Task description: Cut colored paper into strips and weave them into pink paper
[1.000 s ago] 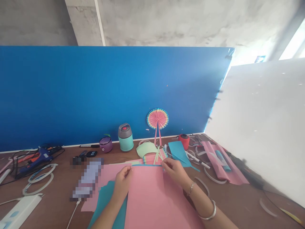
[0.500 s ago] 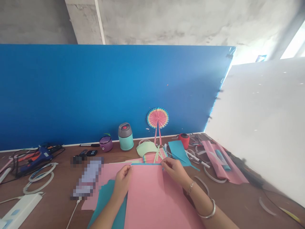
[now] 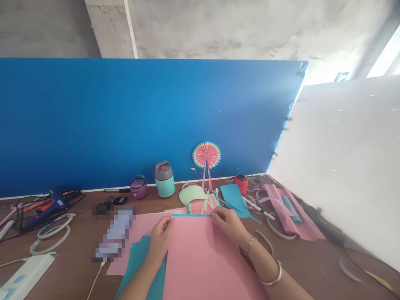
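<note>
A large pink paper sheet (image 3: pixel 193 254) lies on the brown table (image 3: pixel 75 266) in front of me, over blue sheets (image 3: pixel 140 258). My left hand (image 3: pixel 161 239) pinches the sheet's far left corner between thumb and fingers. My right hand (image 3: pixel 229 223) pinches the far right corner; its wrist wears a chain and a silver bangle. A thin blue edge shows along the far side of the pink sheet, between my two hands. Just beyond lie striped folded paper and pale strips (image 3: pixel 204 204).
A round paper fan (image 3: pixel 206 155) leans on the blue partition. Nearby stand a teal flask (image 3: pixel 164 179), a purple pot (image 3: pixel 139 188) and a red tape holder (image 3: pixel 241 183). A glue gun (image 3: pixel 46 206), white rings (image 3: pixel 51 233) and a power strip (image 3: pixel 26 275) lie left; pink paper (image 3: pixel 290 212) lies right.
None beyond a very slight shift of the camera; both hands keep their pinch on the pink sheet's far corners.
</note>
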The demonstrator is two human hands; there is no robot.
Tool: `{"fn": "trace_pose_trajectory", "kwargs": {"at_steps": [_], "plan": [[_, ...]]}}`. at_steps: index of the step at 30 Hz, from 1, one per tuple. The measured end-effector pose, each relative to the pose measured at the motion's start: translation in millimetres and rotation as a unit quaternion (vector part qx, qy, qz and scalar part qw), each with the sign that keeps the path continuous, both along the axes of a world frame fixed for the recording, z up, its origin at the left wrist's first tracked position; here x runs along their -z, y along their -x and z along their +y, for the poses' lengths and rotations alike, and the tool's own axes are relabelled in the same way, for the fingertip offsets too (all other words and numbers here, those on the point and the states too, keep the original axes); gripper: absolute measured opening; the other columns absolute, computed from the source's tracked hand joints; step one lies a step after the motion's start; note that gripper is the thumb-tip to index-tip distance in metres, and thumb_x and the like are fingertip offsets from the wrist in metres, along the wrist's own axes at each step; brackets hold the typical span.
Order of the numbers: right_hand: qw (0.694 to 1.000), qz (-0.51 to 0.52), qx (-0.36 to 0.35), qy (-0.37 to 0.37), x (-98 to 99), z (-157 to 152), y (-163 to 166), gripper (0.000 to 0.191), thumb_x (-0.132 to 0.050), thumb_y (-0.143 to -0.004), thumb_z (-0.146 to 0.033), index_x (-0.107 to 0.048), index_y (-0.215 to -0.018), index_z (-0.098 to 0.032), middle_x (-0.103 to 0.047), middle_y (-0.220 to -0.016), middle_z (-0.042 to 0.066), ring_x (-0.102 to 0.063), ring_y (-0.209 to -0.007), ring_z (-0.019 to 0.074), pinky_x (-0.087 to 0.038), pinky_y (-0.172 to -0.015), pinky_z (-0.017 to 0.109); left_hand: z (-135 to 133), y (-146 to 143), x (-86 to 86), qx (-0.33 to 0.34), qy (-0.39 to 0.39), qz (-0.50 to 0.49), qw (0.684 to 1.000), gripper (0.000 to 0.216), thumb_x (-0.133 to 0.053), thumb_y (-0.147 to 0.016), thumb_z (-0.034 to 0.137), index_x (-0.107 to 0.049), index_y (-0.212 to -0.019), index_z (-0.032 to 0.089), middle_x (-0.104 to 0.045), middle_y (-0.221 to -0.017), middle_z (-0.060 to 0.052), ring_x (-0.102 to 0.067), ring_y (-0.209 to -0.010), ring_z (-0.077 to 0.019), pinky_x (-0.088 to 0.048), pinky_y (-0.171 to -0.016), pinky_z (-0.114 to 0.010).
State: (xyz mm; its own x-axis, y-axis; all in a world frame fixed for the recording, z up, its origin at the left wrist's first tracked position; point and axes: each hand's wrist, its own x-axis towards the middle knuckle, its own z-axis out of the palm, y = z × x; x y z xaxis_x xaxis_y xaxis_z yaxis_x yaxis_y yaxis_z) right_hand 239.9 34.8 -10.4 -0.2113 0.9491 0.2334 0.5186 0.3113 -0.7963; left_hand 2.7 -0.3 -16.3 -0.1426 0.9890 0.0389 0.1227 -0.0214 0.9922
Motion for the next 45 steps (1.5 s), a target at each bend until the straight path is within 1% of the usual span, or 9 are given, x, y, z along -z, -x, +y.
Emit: {"fn": "trace_pose_trajectory", "kwargs": {"at_steps": [8,15,20,26,34,45], "plan": [[1.0,-0.006,0.005,-0.005,2.0,1.5,-0.2,0.026,-0.044,-0.084,-0.034,-0.06,-0.072,-0.017,-0.055,-0.06,-0.001,-0.044,-0.056,0.0123,-0.033,-0.054,0.024,0.4,0.4,1.2,0.002,0.0,-0.002,1.0,0.036,-0.053,-0.074,0.053,-0.05,-0.062,0.019,-0.044,-0.059,0.004,-0.041,-0.057,-0.0129,-0.034,-0.052,-0.022],[1.0,-0.009,0.002,0.001,3.9,2.3,-1.4,0.025,-0.044,-0.084,-0.033,-0.06,-0.073,-0.017,-0.054,-0.061,-0.001,-0.044,-0.057,0.0121,-0.033,-0.054,0.024,1.5,1.3,3.7,0.0,-0.012,0.002,1.0,0.036,-0.053,-0.075,0.051,-0.049,-0.059,0.019,-0.039,-0.057,0.005,-0.037,-0.054,-0.0117,-0.032,-0.05,-0.021],[1.0,-0.011,0.001,-0.004,3.4,3.1,-0.9,0.026,-0.044,-0.084,-0.032,-0.061,-0.073,-0.017,-0.057,-0.062,0.0,-0.046,-0.058,0.0127,-0.034,-0.056,0.024,1.3,1.5,3.3,0.007,-0.009,0.001,1.0,0.035,-0.052,-0.075,0.051,-0.049,-0.06,0.019,-0.04,-0.058,0.005,-0.038,-0.055,-0.0119,-0.033,-0.051,-0.021],[1.0,-0.015,0.003,-0.004,3.3,2.6,-1.4,0.026,-0.043,-0.084,-0.032,-0.061,-0.073,-0.017,-0.057,-0.063,0.0,-0.046,-0.058,0.0128,-0.034,-0.055,0.024,0.8,1.2,2.2,0.003,-0.011,0.003,1.0,0.035,-0.052,-0.076,0.051,-0.048,-0.06,0.019,-0.038,-0.058,0.005,-0.037,-0.056,-0.0118,-0.032,-0.052,-0.021],[1.0,-0.009,0.002,-0.006,5.7,4.1,-2.0,0.025,-0.044,-0.084,-0.031,-0.061,-0.073,-0.017,-0.057,-0.062,0.0,-0.046,-0.058,0.0126,-0.033,-0.055,0.024,1.2,1.2,2.6,0.007,-0.006,0.007,1.0,0.035,-0.052,-0.075,0.052,-0.049,-0.062,0.02,-0.041,-0.059,0.005,-0.04,-0.057,-0.013,-0.033,-0.053,-0.022],[1.0,-0.015,0.002,-0.005,3.9,3.4,-1.7,0.027,-0.043,-0.084,-0.034,-0.061,-0.073,-0.017,-0.058,-0.063,0.001,-0.047,-0.058,0.013,-0.035,-0.055,0.024,1.4,1.9,4.0,0.009,-0.004,0.006,1.0,0.034,-0.052,-0.076,0.051,-0.051,-0.063,0.02,-0.045,-0.058,0.005,-0.043,-0.056,-0.0132,-0.035,-0.053,-0.022]]}}
